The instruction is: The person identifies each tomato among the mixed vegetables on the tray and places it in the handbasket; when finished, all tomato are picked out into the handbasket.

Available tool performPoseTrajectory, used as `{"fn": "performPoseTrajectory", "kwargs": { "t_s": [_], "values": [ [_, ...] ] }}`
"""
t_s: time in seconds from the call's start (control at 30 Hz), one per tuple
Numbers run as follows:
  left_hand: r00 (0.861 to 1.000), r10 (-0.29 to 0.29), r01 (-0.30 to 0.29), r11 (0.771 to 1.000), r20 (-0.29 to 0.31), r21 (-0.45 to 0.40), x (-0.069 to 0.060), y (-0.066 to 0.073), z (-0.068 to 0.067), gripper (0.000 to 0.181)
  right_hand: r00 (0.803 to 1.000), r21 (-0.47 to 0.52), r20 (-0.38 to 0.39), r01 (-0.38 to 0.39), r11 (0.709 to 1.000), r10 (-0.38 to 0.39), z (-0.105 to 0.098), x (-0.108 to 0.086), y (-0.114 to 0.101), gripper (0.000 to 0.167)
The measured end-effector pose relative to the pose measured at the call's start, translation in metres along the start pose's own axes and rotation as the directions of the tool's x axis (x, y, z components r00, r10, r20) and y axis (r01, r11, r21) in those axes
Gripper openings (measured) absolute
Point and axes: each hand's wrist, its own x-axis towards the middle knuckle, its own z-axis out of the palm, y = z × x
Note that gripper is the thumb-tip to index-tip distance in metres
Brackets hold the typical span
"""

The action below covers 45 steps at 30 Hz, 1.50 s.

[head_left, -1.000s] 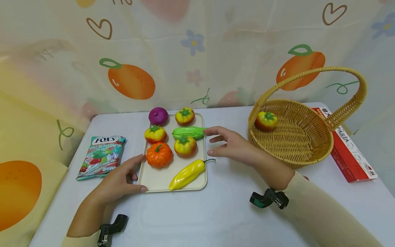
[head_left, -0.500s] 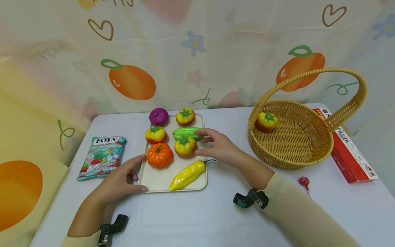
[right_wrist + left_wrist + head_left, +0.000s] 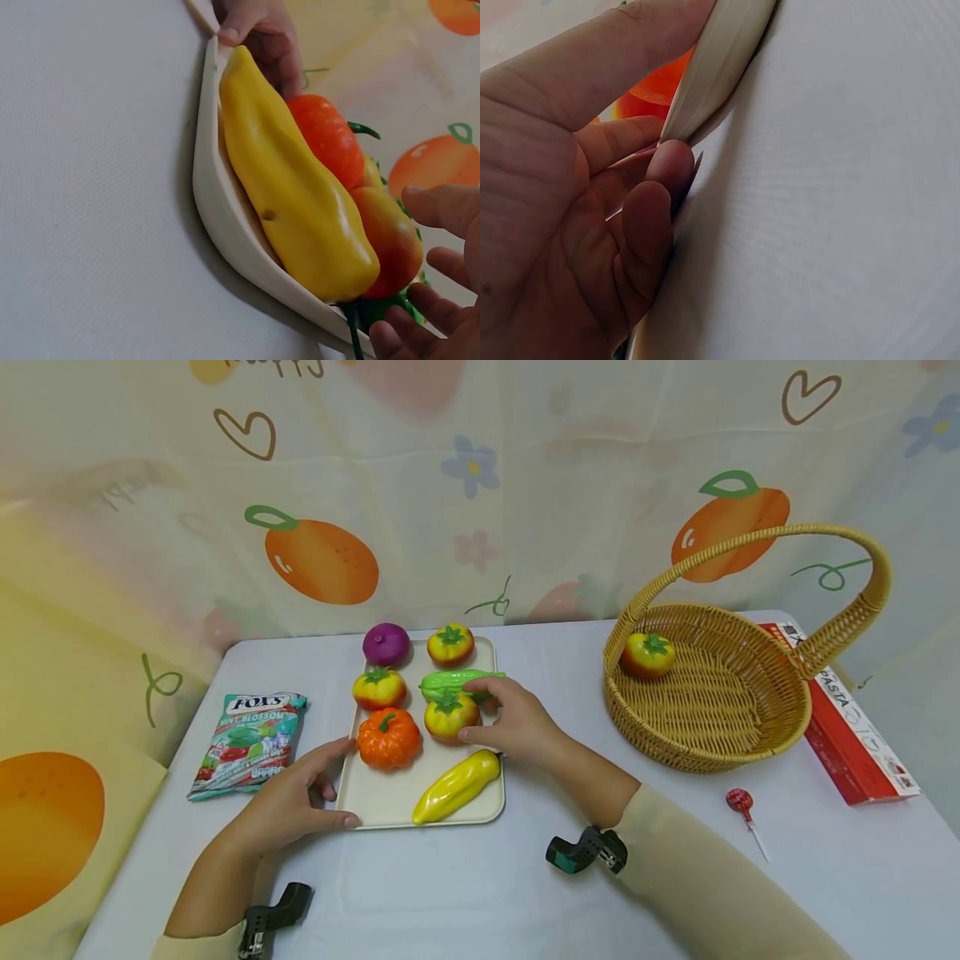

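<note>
My left hand (image 3: 292, 793) grips the near left corner of a cream tray (image 3: 367, 797); in the left wrist view its thumb and fingers meet the rim (image 3: 724, 64). My right hand (image 3: 521, 718) is spread at the right side of a red-yellow fruit (image 3: 450, 720), its fingers over the end of a green vegetable (image 3: 448, 680). In the right wrist view a gap shows between thumb and fruit (image 3: 394, 244). A yellow pepper (image 3: 456, 787) lies nearer me, an orange pumpkin (image 3: 388, 739) to the left. Two more red-yellow fruits and a purple onion (image 3: 386, 644) sit farther back.
A wicker basket (image 3: 705, 752) with a tall handle stands at the right, one red-yellow fruit (image 3: 648, 655) inside. Beside it lie a red box (image 3: 855, 760) and a red lollipop (image 3: 739, 800). A candy bag (image 3: 247, 743) is left of the tray.
My right hand has moved left from beside the tray to the near red-yellow fruit, and the lollipop has come into view. My left hand has stayed at the tray.
</note>
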Motion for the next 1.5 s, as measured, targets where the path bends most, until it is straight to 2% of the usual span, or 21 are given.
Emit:
{"fn": "performPoseTrajectory", "kwargs": {
  "t_s": [0.27, 0.6, 1.23, 1.5],
  "values": [
    [1.000, 0.010, -0.010, 1.000, -0.002, 0.007, 0.002, 0.001, 0.001, 0.105, 0.999, -0.002, -0.047, 0.003, 1.000, -0.003, 0.005, 0.001, 0.003, 0.057],
    [1.000, -0.013, 0.012, 1.000, 0.001, 0.006, 0.004, 0.004, -0.001, 0.106, 0.995, 0.018, -0.102, -0.001, 1.000, 0.003, 0.014, 0.003, 0.004, 0.054],
    [1.000, -0.014, 0.014, 1.000, 0.003, 0.000, 0.001, 0.002, 0.000, 0.105, 0.995, 0.052, -0.102, 0.006, 0.999, -0.001, 0.016, 0.001, 0.004, 0.053],
    [1.000, -0.013, 0.013, 1.000, 0.002, -0.004, 0.000, 0.001, 0.000, 0.105, 0.995, 0.076, -0.088, 0.044, 0.996, -0.038, 0.012, -0.001, 0.005, 0.053]
  ]
}}
